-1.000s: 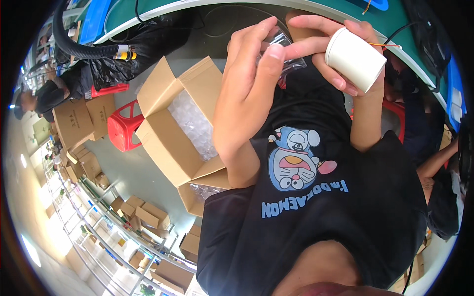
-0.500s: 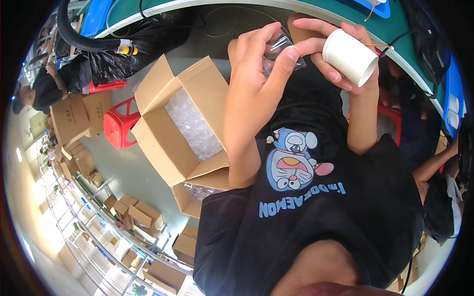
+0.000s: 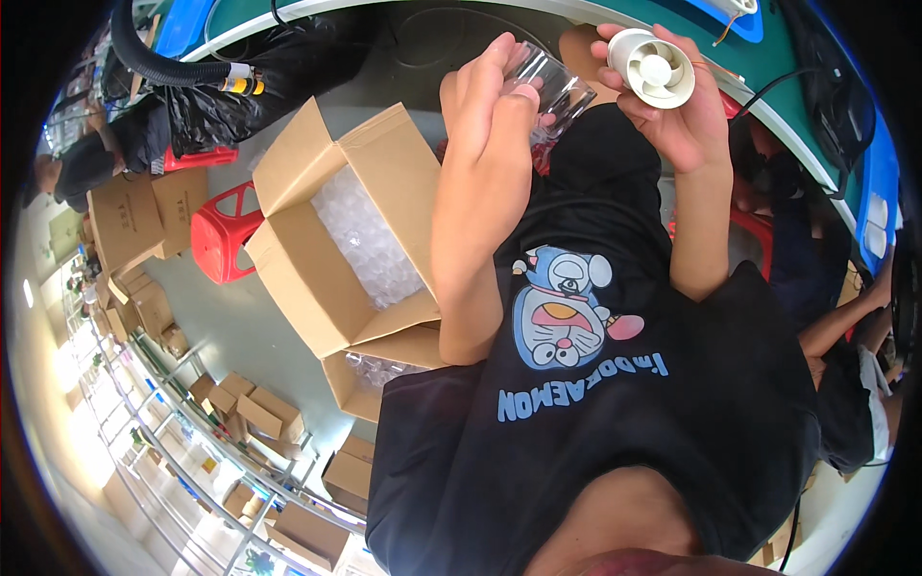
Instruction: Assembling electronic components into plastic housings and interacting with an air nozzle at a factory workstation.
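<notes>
My left hand (image 3: 495, 120) is closed around a clear, see-through cup (image 3: 555, 86), its thumb and fingers on the near side of the wall. Resting in the fingers of my right hand (image 3: 693, 125) is a white cylindrical fan housing (image 3: 653, 69). Its end faces up toward me, showing a round hub with curved vanes inside a rim. A thin orange wire shows beside it, next to my fingers. The two things are apart, with a narrow gap between them, over my lap near the bench edge.
Left of me stands an open cardboard box (image 3: 317, 278) with clear round pieces (image 3: 365, 240) inside. Beside it are a red stool (image 3: 219, 235) and a black ribbed hose (image 3: 168, 82). The green bench (image 3: 567, 8) curves across the top, with blue trays at right. People sit on both sides.
My right hand has turned the fan housing so that its vaned end now faces me instead of its side. The clear cup has swung into fuller view in my left hand.
</notes>
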{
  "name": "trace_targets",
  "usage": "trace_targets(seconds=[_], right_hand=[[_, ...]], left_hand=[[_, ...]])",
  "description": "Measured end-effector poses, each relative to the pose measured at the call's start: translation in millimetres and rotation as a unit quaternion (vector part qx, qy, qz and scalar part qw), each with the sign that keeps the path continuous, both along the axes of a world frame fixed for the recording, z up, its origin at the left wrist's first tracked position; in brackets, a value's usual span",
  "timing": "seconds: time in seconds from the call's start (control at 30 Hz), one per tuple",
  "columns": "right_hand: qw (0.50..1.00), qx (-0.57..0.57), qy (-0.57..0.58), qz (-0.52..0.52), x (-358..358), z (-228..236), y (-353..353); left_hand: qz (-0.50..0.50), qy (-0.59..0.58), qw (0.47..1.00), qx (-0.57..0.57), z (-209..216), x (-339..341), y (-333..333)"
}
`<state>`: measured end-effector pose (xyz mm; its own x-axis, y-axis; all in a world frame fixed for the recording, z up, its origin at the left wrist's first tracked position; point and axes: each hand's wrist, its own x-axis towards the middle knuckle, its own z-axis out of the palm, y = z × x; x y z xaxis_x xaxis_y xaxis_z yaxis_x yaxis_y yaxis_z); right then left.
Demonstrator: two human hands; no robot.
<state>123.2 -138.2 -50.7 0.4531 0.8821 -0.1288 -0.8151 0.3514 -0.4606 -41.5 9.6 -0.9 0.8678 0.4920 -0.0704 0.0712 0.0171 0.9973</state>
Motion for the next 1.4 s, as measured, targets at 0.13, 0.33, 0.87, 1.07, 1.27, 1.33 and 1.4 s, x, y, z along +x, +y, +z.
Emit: trace_targets(seconds=[0.13, 0.33, 0.87, 1.07, 1.27, 1.33, 1.4], right_hand=[[0.999, -0.040, -0.007, -0.032, -1.2, -1.2, 1.9], [0.996, -0.054, -0.058, -0.048, -5.0, 5.4, 6.0], [0.884, -0.277, -0.288, -0.243, -21.0, 15.7, 9.5], [0.870, -0.287, -0.305, -0.261, -18.6, 11.8, 11.2], [0.944, -0.228, -0.221, -0.090, -19.0, -47.7, 37.4], [0.967, -0.228, -0.105, -0.046, -18.7, -91.3, 44.4], [0.969, -0.243, 0.010, -0.032, -13.8, -174.4, 38.2]], left_hand=[[0.016, -0.009, 1.000, 0.021, -3.2, 2.4, -1.6], [0.052, -0.015, 0.998, 0.042, -2.6, 1.1, -3.3], [0.019, -0.003, 0.987, -0.161, -8.9, 11.8, -8.0], [-0.004, -0.055, 0.952, -0.300, -18.6, 16.5, -1.9], [0.074, -0.074, 0.910, -0.400, -85.9, -22.3, 28.8], [0.135, -0.020, 0.908, -0.396, -114.1, -51.8, 31.9], [0.194, 0.028, 0.917, -0.347, -155.5, -95.2, 28.2]])
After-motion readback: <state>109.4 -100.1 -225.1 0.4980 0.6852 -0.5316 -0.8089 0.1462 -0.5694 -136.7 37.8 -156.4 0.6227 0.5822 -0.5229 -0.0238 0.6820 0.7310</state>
